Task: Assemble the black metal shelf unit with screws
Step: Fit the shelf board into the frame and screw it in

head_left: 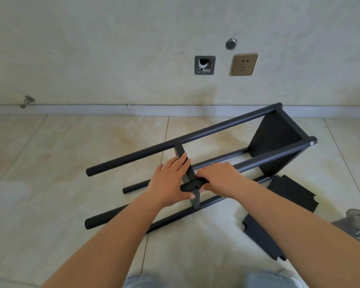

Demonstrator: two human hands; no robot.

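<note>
The black metal shelf unit (195, 134) lies on its side on the tiled floor, four round posts running from lower left to upper right. One shelf panel (276, 142) is fixed at the far end. A second shelf panel (180, 152) stands on edge between the posts at mid-length. My left hand (170, 179) lies flat against this panel's left face, fingers straight, thumb under the near post. My right hand (218, 176) grips the near upper post (274, 155) just right of the panel. No screw or tool shows in either hand.
Two loose black shelf panels (293, 194) (262, 238) lie on the floor to the right. A clear plastic bag (357, 223) sits at the right edge. The wall with a socket (244, 64) and an open box (204, 65) stands behind. My knees (268, 279) are at the bottom.
</note>
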